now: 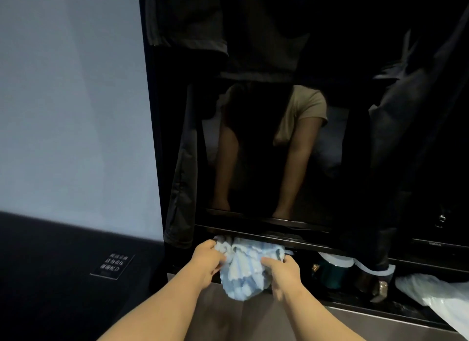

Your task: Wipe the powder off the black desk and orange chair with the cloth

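Cloth: the fluffy blue-and-white striped cloth point(241, 272) is bunched up and held in the air between both hands. Its top edge sits just at the gap under the glossy black panel point(253, 163).
Left hand: the left hand point(206, 260) has its fingers curled, pinching the cloth's upper left edge.
Right hand: the right hand point(281, 272) is closed around the cloth's right side, thumb on top.
Contact: the cloth is not pressed flat on any surface; whether its top touches the panel's lower edge, I cannot tell.
Surroundings: a dark matte surface point(50, 264) lies at lower left and carries a small black sign with white characters point(113, 266). A teal round container point(332, 274) and a crumpled white plastic bag point(436, 295) lie to the right of the cloth.
Powder: none can be made out in this dim light.
Orange chair: not in view.
Progress: judging by the bunched, lifted cloth, this looks like readying or regripping rather than wiping. The wiping of both desk and chair appears still to be done.
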The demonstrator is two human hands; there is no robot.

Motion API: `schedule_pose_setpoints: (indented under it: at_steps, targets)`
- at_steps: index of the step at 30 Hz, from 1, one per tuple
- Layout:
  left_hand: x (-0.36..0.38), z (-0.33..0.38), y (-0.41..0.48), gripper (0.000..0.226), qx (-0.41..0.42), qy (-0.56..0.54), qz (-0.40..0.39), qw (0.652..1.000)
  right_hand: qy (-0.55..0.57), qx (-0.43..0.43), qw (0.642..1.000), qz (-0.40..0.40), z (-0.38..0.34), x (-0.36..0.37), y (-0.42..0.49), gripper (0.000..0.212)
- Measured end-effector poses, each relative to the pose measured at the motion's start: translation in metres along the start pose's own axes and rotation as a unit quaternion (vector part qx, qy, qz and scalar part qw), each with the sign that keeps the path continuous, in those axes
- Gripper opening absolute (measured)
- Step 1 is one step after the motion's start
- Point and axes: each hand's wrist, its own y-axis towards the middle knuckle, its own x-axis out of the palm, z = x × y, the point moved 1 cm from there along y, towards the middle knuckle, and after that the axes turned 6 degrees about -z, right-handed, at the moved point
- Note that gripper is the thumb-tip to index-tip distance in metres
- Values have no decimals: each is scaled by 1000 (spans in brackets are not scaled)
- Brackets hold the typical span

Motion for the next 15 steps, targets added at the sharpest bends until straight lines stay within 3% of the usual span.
schedule_pose_setpoints:
  at_steps: [2, 4, 6, 15]
  targets:
    - [-2, 0, -2, 35, -2, 35, -11, 999, 4, 13, 1000, -16, 0, 2, 3, 13]
    - [-1, -3, 0, 44, 1, 82, -31, 996, -11, 24, 999, -42, -2, 6, 4, 12]
    - [2, -7, -2, 47, 10, 178, -49, 983, -53, 42, 996, -57, -3, 8, 5, 16]
    - [-12, -9, -15, 57, 59, 336, 2, 940, -141, 26, 990, 5, -3, -2, -1, 41]
